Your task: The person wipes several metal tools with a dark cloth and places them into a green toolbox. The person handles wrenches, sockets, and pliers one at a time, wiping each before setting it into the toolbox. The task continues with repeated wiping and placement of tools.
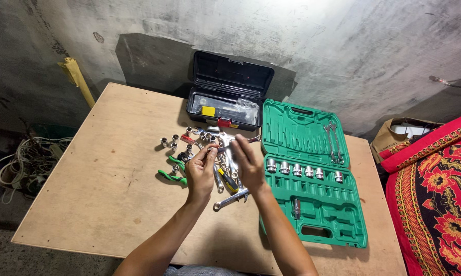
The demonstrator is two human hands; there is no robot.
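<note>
A small metal piece (221, 148) at frame centre is pinched between the left hand (201, 171) and the right hand (247, 162). Six sockets (298, 170) are seated in one green case (343, 225), two wrenches (333, 143) in its lid. One black toolbox (229, 91) is open above.

Strong light falls from above and washes out the top of the grey concrete wall (312, 30). The pale plywood tabletop (113, 174) is evenly lit, with soft shadows beneath the forearms. The left floor corner stays dim. Wide-angle bending shows at the edges; focus is sharp.
</note>
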